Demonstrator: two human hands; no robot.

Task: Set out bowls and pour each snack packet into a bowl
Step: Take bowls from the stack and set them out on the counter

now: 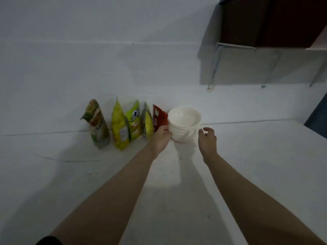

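- My left hand (161, 138) is against the left side of the stack of white bowls (184, 124); the fingers curve onto the stack's wall, thumb near the upper rims. Contact looks real, though the frame is soft there.
- My right hand (207, 138) is just beside the stack's right side, fingers spread and loosely bent, holding nothing. A narrow gap shows between the fingertips and the bowls.
- Both forearms reach in from the lower edge of the view, bare, converging toward the stack.
- The bowls sit nested, several deep, on the white desk (256, 156) close to the wall (106, 59). Exact count: cannot tell, the rims blur together.
- Snack packets stand in a row to the left of the bowls, leaning on the wall.
- Nearest the bowls: a red packet (159, 117), touching or nearly touching the stack and partly behind my left hand.
- Next left: a yellow-and-grey packet (148, 123), then a green-and-yellow packet (134, 119), then a yellow packet (120, 129) overlapping it in front.
- Far left, slightly apart from the others: a green-and-beige packet (97, 124), tilted.
- All packets appear closed; print is unreadable.
- Upper right: a dark wall cabinet (265, 20) with a metal bracket (215, 66) below it.
- Lighting is dim; my arms cast shadows on the desk.
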